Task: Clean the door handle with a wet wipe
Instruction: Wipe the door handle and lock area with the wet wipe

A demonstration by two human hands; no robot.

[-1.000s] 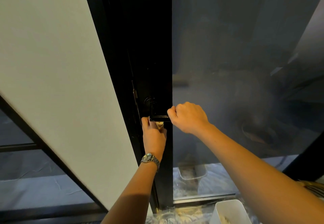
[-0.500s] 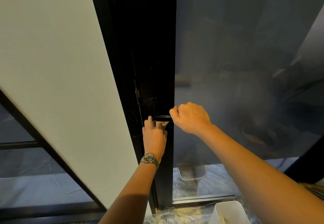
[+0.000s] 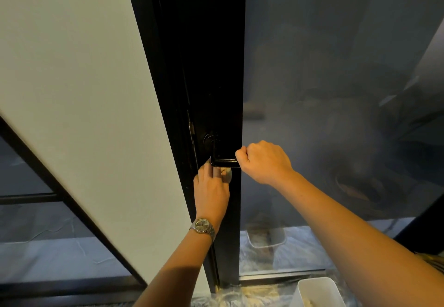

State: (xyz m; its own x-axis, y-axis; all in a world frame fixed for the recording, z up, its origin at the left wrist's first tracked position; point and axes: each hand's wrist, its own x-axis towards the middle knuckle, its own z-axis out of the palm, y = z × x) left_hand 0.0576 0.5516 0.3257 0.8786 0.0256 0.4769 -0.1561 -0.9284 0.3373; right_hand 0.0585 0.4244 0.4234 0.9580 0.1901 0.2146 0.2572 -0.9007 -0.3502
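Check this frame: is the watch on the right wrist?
No, the watch sits on the left wrist, below the left hand under the handle.

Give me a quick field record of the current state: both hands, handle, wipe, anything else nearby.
door handle: black lever on a dark door frame, roughly level
right hand: fist closed around the lever's free end
left hand: below the lever, fingers pressing a wipe up against its underside
wipe: pale, mostly hidden behind the fingers
watch: on the left wrist
white bin: on the floor, lower right
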